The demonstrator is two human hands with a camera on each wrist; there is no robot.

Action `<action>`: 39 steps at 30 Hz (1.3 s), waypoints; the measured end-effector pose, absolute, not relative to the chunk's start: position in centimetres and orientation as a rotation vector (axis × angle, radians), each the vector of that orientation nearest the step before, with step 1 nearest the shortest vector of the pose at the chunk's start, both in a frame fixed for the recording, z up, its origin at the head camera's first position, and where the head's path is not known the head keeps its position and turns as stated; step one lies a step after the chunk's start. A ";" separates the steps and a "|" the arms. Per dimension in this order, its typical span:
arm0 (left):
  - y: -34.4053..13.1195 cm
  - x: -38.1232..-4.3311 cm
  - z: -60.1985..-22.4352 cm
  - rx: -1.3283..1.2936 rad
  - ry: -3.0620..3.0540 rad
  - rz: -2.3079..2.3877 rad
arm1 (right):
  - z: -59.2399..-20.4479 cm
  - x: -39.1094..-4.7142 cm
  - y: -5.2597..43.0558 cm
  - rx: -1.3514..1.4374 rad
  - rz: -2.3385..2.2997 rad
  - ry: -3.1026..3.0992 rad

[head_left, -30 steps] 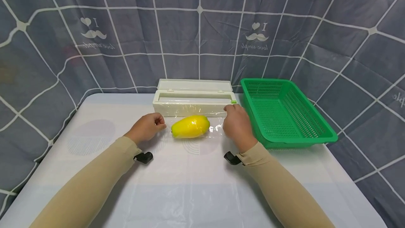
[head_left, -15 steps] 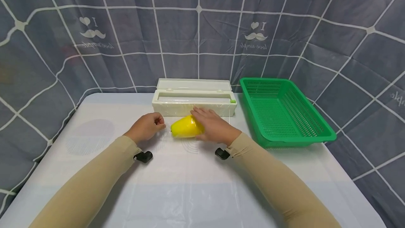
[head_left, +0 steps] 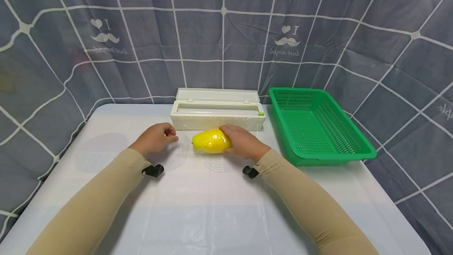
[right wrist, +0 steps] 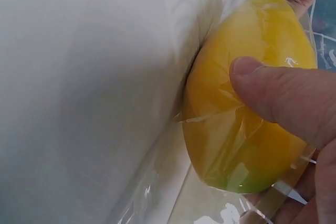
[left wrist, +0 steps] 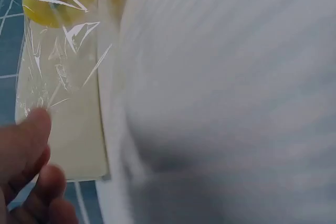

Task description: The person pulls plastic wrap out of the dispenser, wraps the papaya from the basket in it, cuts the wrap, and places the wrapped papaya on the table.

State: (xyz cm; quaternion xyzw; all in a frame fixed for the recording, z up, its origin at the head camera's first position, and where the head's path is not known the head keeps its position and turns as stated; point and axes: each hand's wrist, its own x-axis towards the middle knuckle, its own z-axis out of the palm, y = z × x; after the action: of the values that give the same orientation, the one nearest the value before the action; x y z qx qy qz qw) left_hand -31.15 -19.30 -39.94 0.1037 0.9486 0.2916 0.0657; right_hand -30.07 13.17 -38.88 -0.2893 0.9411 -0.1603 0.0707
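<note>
A yellow papaya (head_left: 211,141) with a greenish end lies on the table under clear cling film (left wrist: 68,61). My right hand (head_left: 242,141) grips the fruit's right end through the film; in the right wrist view the thumb (right wrist: 278,90) presses on its side and the fingers go round beneath. To the left of the papaya, my left hand (head_left: 154,140) pinches the edge of the film between thumb and curled fingers, pulling it into creases. Behind the fruit stands a white cling film box (head_left: 217,121) with its lid up.
A green plastic basket (head_left: 354,156) with perforated sides stands at the right of the white table (head_left: 198,215). Grey curtain cloth (head_left: 198,38) with white lines hangs behind and at both sides. A small green slider (head_left: 261,113) sits on the box's right end.
My right hand has come left from the box's right corner and taken hold of the papaya. My left hand has shifted slightly left, drawing the film away from the fruit.
</note>
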 end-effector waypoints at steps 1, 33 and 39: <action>-19.1 -31.0 -39.6 0.314 2.889 0.867 | -38.9 -30.1 13.2 -0.871 -0.483 2.831; -12.0 -29.3 -40.5 0.729 2.890 0.659 | -40.5 -30.0 14.6 -0.799 -0.613 2.823; -12.1 -29.6 -40.5 0.693 2.850 0.682 | -40.5 -30.2 14.6 -0.789 -0.651 2.831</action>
State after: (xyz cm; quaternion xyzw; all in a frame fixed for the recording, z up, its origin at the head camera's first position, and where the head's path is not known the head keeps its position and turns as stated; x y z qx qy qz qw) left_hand -29.56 -12.14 -40.50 0.2298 0.9444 0.2260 0.0653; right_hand -30.18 14.59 -40.50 -0.2615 0.9385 -0.2157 0.0655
